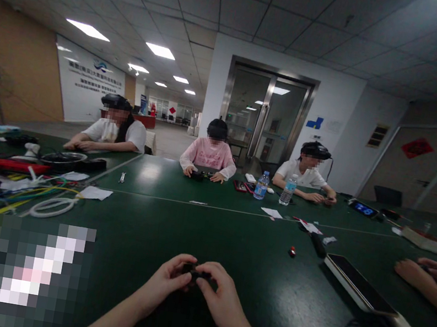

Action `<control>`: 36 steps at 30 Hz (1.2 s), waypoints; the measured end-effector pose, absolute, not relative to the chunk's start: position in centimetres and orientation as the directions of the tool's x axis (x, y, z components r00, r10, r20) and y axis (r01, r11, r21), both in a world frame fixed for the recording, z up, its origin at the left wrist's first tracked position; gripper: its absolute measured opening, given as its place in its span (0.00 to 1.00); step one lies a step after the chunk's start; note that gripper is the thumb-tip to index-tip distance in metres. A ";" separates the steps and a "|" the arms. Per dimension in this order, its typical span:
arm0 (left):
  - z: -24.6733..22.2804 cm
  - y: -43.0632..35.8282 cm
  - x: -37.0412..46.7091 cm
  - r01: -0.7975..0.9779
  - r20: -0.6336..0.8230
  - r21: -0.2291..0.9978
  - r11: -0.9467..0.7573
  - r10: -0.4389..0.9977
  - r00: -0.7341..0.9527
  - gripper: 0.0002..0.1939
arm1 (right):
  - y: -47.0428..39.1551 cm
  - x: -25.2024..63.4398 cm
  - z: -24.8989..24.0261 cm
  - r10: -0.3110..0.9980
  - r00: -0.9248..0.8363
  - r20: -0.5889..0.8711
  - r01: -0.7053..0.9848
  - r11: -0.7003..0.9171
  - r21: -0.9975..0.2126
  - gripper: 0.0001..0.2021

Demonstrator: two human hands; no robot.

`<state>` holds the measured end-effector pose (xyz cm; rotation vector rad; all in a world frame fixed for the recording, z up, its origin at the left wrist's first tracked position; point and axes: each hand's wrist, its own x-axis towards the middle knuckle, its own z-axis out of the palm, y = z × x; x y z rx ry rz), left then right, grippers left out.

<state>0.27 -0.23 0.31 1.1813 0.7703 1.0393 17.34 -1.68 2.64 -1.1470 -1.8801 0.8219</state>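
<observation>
My left hand (pixel 173 278) and my right hand (pixel 218 289) meet low in the middle of the view, over the dark green table (pixel 138 245). Between their fingertips is a small black object (pixel 195 274), pinched from both sides. The fingers cover much of it, and its kind is too small to tell. Both thumbs rest on its near side.
At the right lie a long device with a dark screen (pixel 361 285), black cables and a small red item (pixel 292 251). Cables and a white coil (pixel 52 207) lie at the left. Two bottles (pixel 261 186) stand farther back. Three people sit opposite; another person's hands (pixel 418 272) are at right.
</observation>
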 end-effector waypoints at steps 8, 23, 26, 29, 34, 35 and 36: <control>0.3 -0.1 0.1 -0.227 0.051 0.973 0.042 0.920 0.388 0.12 | -1.7 17.3 2.6 0.914 -0.297 0.277 0.423 0.386 -0.820 0.10; 0.3 -0.1 0.1 -0.245 0.056 0.968 0.045 0.919 0.390 0.10 | -1.8 17.2 3.0 0.930 -0.284 0.231 0.445 0.342 -0.828 0.09; 0.3 -0.1 0.0 -0.247 0.057 0.968 0.048 0.915 0.399 0.09 | -1.8 17.2 2.9 0.931 -0.283 0.230 0.446 0.340 -0.828 0.09; 0.2 0.0 0.1 -0.257 0.060 0.965 0.048 0.916 0.396 0.10 | -1.7 17.3 2.7 0.925 -0.290 0.246 0.432 0.356 -0.829 0.10; 0.0 0.0 0.3 -0.266 0.045 0.962 0.064 0.923 0.382 0.12 | -1.6 17.4 2.6 0.916 -0.290 0.277 0.409 0.381 -0.830 0.09; 0.0 0.0 0.3 -0.270 0.042 0.961 0.068 0.923 0.382 0.13 | -1.6 17.4 2.6 0.916 -0.292 0.276 0.409 0.380 -0.830 0.09; 0.0 -0.1 0.3 -0.278 0.042 0.958 0.072 0.923 0.383 0.14 | -1.6 17.4 2.6 0.916 -0.293 0.275 0.407 0.379 -0.831 0.09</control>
